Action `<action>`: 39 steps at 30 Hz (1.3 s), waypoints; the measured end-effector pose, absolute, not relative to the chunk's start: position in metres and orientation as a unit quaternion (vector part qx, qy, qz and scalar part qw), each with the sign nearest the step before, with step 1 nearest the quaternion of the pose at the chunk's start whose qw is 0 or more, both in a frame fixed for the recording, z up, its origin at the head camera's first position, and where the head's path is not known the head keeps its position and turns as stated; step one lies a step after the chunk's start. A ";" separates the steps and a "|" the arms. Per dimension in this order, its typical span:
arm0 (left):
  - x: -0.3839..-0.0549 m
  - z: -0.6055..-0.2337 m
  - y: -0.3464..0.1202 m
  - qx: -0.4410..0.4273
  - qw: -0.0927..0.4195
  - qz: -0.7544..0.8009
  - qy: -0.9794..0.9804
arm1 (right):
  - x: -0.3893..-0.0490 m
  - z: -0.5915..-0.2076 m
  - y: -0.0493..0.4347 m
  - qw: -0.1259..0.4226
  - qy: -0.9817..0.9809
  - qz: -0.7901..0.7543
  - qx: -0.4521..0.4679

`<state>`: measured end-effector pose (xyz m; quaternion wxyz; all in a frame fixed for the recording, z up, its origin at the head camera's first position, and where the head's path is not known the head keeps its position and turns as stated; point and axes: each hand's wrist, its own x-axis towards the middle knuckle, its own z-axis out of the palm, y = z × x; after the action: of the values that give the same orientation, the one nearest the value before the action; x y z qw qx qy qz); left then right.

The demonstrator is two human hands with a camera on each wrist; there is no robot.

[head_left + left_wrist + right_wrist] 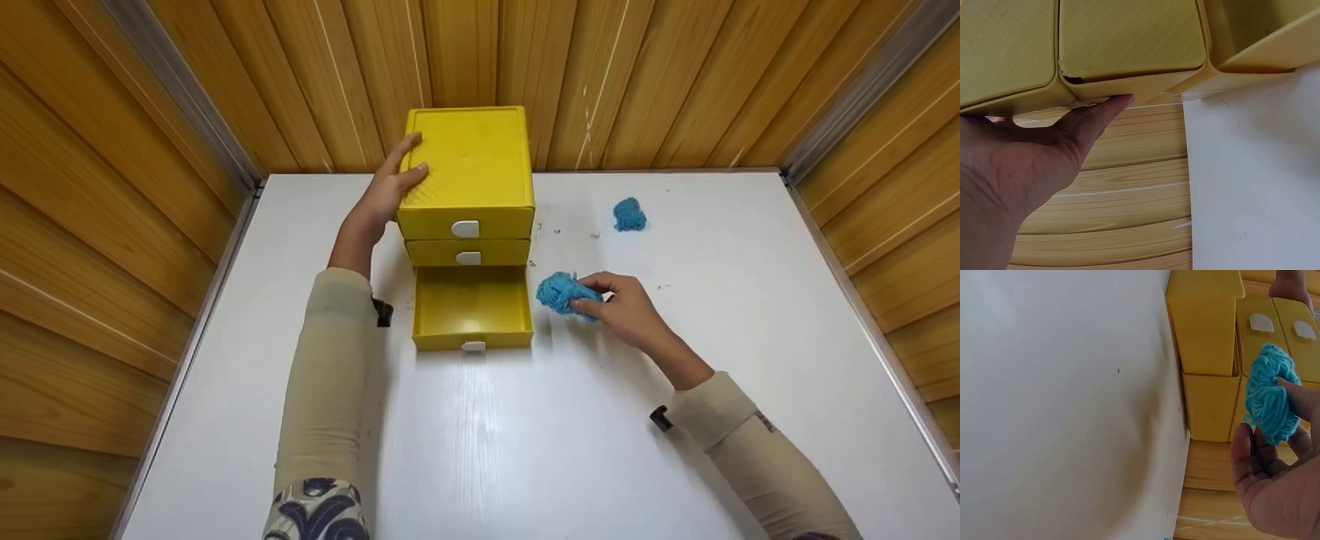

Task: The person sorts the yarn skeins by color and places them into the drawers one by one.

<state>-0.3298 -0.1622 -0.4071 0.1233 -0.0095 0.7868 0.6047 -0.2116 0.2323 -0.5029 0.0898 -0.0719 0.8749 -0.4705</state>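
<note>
A yellow drawer unit (469, 157) with three drawers and white pull tabs stands toward the back of the table. Its bottom drawer (472, 341) is pulled out, and the inside that shows is bare. My left hand (386, 187) rests against the unit's left side, thumb and a finger reaching onto the top edge; in the left wrist view the fingers lie straight along the side wall. To the right of the pulled-out drawer, my right hand (626, 307) pinches a bundle of blue yarn (1272, 394) between thumb and fingers, above the table.
A second, smaller ball of blue yarn (629, 214) lies on the white table (480, 442) at the back right. Small dark specks are scattered between it and the drawer unit. Wood-patterned walls (645, 82) enclose the table at the back and sides.
</note>
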 end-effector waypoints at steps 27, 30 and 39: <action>-0.329 -0.407 -0.160 -0.014 0.118 0.609 0.785 | -0.222 -0.508 0.087 0.041 0.934 -0.257 -0.246; -0.329 -0.408 -0.160 -0.014 0.118 0.609 0.784 | -0.226 -0.509 0.076 0.073 0.934 -0.243 -0.251; -0.330 -0.407 -0.161 -0.015 0.119 0.617 0.778 | -0.234 -0.507 0.056 0.162 0.929 -0.250 -0.219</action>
<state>-0.3302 -0.1606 -0.4075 0.1189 -0.0149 0.7781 0.6166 -0.2345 0.0565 -0.5074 0.1621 -0.2188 0.9293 -0.2495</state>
